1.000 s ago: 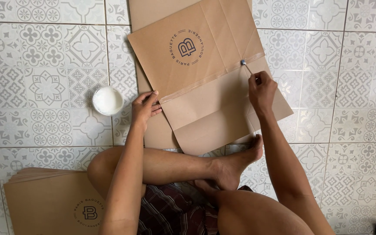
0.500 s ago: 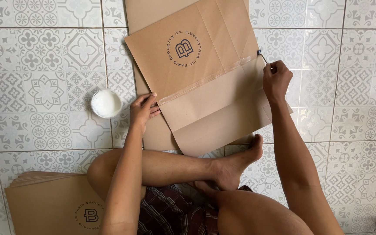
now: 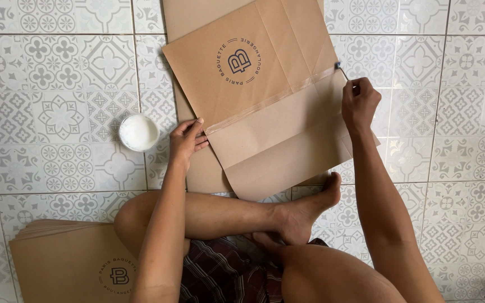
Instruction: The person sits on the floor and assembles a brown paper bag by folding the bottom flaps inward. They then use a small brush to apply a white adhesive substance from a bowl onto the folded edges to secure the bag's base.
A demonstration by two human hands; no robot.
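Two bare hands at work on a flat brown paper bag (image 3: 265, 101) spread on the patterned tile floor (image 3: 46, 56), person sitting cross-legged w/ one foot (image 3: 310, 210) just below the bag's lower edge. Left hand (image 3: 186, 140) rests at the bag's left edge, fingers together and lying flat, pressing the paper down near the fold line. Right hand (image 3: 359, 104) is at the bag's right edge, fingers pinched shut on a thin brush (image 3: 343, 72), its tip touching the paper right at the end of a shiny strip running across the bag along the fold. Lower flap of the bag lies open, pointing toward the person. Round printed mark sits on the upper half, approx. centre. Another brown sheet shows under the bag, sticking out at top and left. Small white cup (image 3: 138, 132) w/ white stuff inside stands on the tiles just left of the left hand, not touching it. Stack of same brown bags (image 3: 68, 258) lies bottom left, beside the person's knee, well apart from the worked bag.
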